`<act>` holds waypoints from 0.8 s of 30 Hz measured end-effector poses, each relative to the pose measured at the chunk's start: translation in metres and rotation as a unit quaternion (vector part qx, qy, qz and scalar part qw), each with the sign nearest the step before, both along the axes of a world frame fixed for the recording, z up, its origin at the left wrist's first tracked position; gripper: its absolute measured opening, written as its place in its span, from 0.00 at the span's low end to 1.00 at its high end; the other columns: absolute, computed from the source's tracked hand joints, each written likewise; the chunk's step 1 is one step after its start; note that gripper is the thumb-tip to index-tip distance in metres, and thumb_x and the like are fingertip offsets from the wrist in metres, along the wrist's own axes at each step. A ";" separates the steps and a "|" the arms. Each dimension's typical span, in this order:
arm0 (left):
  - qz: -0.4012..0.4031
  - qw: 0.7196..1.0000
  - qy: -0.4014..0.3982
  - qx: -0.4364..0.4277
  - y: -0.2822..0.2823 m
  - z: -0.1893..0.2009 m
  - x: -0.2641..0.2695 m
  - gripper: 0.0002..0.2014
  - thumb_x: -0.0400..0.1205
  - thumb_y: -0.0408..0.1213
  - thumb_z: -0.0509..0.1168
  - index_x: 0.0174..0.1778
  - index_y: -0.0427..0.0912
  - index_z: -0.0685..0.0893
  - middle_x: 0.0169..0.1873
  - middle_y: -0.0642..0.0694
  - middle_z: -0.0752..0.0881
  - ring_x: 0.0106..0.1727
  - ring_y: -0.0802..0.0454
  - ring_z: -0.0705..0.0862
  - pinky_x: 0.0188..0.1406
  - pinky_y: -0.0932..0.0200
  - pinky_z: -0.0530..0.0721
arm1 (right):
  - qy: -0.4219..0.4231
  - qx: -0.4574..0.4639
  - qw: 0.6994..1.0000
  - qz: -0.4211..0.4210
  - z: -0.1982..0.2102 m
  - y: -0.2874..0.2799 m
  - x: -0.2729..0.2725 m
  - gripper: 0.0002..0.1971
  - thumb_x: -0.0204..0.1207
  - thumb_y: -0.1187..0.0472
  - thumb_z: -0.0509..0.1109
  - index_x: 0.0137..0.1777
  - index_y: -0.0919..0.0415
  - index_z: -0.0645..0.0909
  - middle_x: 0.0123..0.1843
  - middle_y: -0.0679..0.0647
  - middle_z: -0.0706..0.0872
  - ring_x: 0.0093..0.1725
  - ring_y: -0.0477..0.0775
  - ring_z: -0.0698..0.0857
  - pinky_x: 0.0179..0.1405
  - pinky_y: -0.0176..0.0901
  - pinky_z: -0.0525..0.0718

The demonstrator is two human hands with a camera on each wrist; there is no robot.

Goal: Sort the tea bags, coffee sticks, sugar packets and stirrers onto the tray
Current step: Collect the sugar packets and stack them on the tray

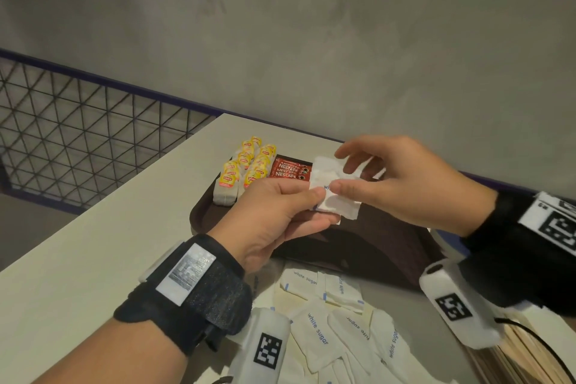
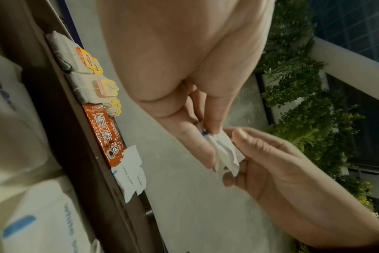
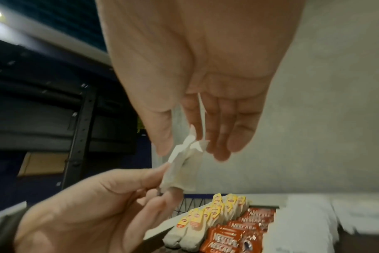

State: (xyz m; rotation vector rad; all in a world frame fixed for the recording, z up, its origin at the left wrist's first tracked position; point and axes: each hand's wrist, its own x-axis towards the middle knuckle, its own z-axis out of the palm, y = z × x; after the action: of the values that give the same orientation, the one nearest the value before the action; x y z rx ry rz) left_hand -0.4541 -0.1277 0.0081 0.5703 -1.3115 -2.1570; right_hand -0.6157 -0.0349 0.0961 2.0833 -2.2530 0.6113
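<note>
Head view shows both hands pinching a small bunch of white sugar packets up in the air. The left hand grips one end with thumb and fingers. The right hand pinches the other end.

Under the grip is the brown tray. Just past the grip lie coffee sticks, then tea bags. Nearer the person, off the tray, more sugar packets wait on the table, with what look like wooden stirrers to the right.

The bunch looks loose, so one packet could slip and land on the coffee. The tray below the hands has open room. The wall is close behind.
</note>
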 end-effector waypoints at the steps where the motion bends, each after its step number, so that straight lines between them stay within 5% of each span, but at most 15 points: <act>1: 0.002 1.000 0.000 0.002 0.000 0.001 0.000 0.10 0.85 0.30 0.70 0.61 0.33 0.90 0.50 0.32 0.94 0.53 0.42 0.95 0.52 0.58 0.91 | -0.047 0.024 0.999 -0.009 -0.001 0.000 -0.003 0.18 0.73 0.43 0.78 0.60 0.47 0.86 0.47 0.43 0.91 0.41 0.48 0.90 0.46 0.51 0.91; 5: -0.011 1.000 -0.017 0.012 0.002 0.002 0.000 0.10 0.85 0.26 0.69 0.60 0.30 0.89 0.52 0.32 0.94 0.54 0.40 0.95 0.52 0.53 0.91 | -0.167 0.091 0.982 0.002 -0.008 -0.001 -0.005 0.07 0.76 0.58 0.80 0.51 0.57 0.91 0.39 0.54 0.94 0.34 0.54 0.91 0.40 0.54 0.93; 9: -0.004 1.000 -0.023 0.015 0.004 0.004 0.000 0.10 0.85 0.27 0.71 0.61 0.32 0.89 0.52 0.33 0.94 0.54 0.41 0.95 0.53 0.53 0.91 | -0.112 0.112 0.987 -0.022 0.004 -0.012 -0.027 0.04 0.77 0.61 0.80 0.49 0.58 0.90 0.38 0.54 0.93 0.29 0.47 0.88 0.31 0.39 0.88; 13: 0.004 0.999 -0.021 0.032 0.003 0.004 0.001 0.09 0.85 0.29 0.71 0.60 0.32 0.89 0.51 0.35 0.94 0.55 0.40 0.94 0.53 0.52 0.92 | 0.017 0.082 0.988 -0.130 0.016 -0.046 -0.088 0.05 0.78 0.61 0.79 0.51 0.57 0.88 0.40 0.53 0.93 0.35 0.56 0.91 0.33 0.45 0.90; 20: -0.037 0.998 -0.040 0.031 0.000 -0.001 -0.003 0.10 0.85 0.32 0.69 0.59 0.32 0.89 0.51 0.34 0.94 0.47 0.42 0.95 0.46 0.58 0.94 | -0.013 0.147 0.965 -0.219 -0.035 -0.106 -0.146 0.09 0.75 0.65 0.80 0.54 0.60 0.86 0.46 0.61 0.91 0.39 0.62 0.93 0.40 0.55 0.94; 24: -0.031 0.997 -0.056 0.033 -0.005 -0.004 -0.006 0.10 0.84 0.33 0.70 0.58 0.33 0.90 0.50 0.34 0.94 0.43 0.43 0.95 0.45 0.56 0.94 | -0.059 0.149 0.958 -0.239 -0.060 -0.126 -0.156 0.09 0.77 0.68 0.79 0.55 0.63 0.85 0.30 0.56 0.88 0.31 0.58 0.91 0.20 0.37 0.83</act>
State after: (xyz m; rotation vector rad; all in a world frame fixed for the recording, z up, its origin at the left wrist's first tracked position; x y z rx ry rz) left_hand -0.4603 -0.1326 0.0042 0.6949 -1.3378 -2.2541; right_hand -0.7717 -0.1609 0.0358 1.5160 -2.9273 0.3926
